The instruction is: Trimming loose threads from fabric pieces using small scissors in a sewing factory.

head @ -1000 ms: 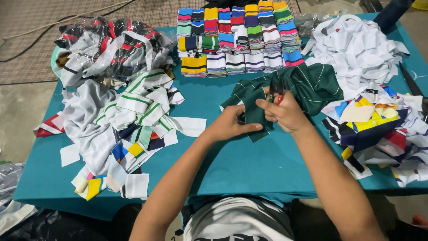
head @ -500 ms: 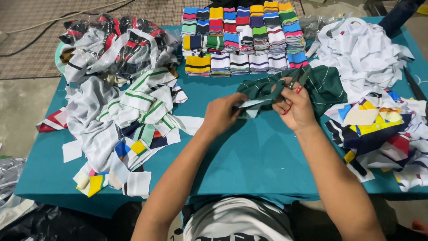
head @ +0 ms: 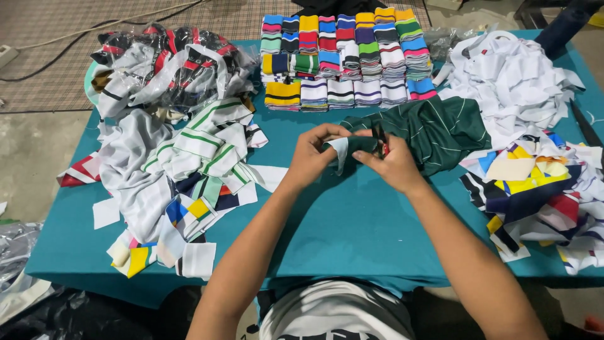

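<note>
My left hand (head: 313, 155) pinches a small dark green knit strip (head: 350, 145) with a white label or backing hanging from it. My right hand (head: 391, 165) grips the same strip from the right, and a small red-handled tool (head: 382, 142), probably snips, shows between its fingers. Both hands meet over the middle of the teal table (head: 340, 226). Just behind and to the right lies a heap of dark green fabric with thin white stripes (head: 434, 128).
Neat rows of folded striped knit pieces (head: 343, 60) fill the back centre. A pile of white strips (head: 513, 82) sits back right, mixed coloured pieces (head: 541, 189) right, white and striped pieces (head: 182, 164) left, and a plastic bag of pieces (head: 163, 63) back left.
The hands have drawn the green strip off the heap toward the table's middle. The white label now hangs from the strip at my left hand.
</note>
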